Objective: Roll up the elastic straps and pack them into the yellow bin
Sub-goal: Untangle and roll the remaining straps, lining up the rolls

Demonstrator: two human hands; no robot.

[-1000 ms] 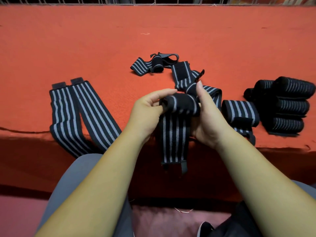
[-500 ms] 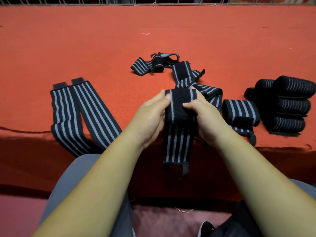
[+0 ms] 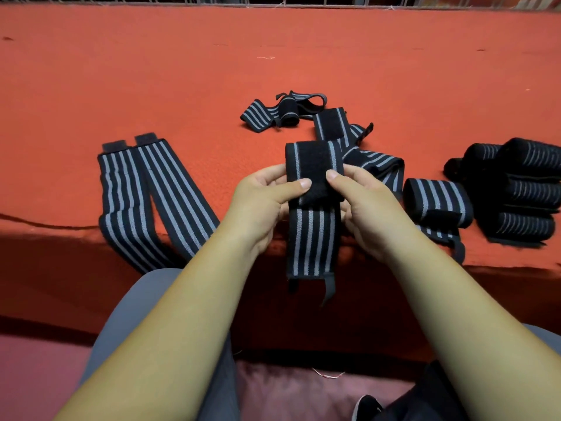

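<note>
I hold a black elastic strap with grey stripes [image 3: 312, 238] upright over the table's front edge. My left hand [image 3: 267, 202] and my right hand [image 3: 367, 205] pinch its black hook-and-loop end, both thumbs on the front. The striped tail hangs down between my wrists. Two flat straps [image 3: 142, 199] lie to the left, draped over the edge. Loose tangled straps [image 3: 303, 113] lie behind my hands. A rolled strap [image 3: 437, 202] sits to the right. No yellow bin is in view.
A pile of several rolled straps [image 3: 522, 189] sits at the far right. The orange-red cloth table [image 3: 151, 71] stretches away to a wire fence at the back. My knees are below the table edge.
The rolled-over top of the strap has been flattened out upright. My thumbs have moved onto the front of the black patch, and the strap's tail hangs a little lower.
</note>
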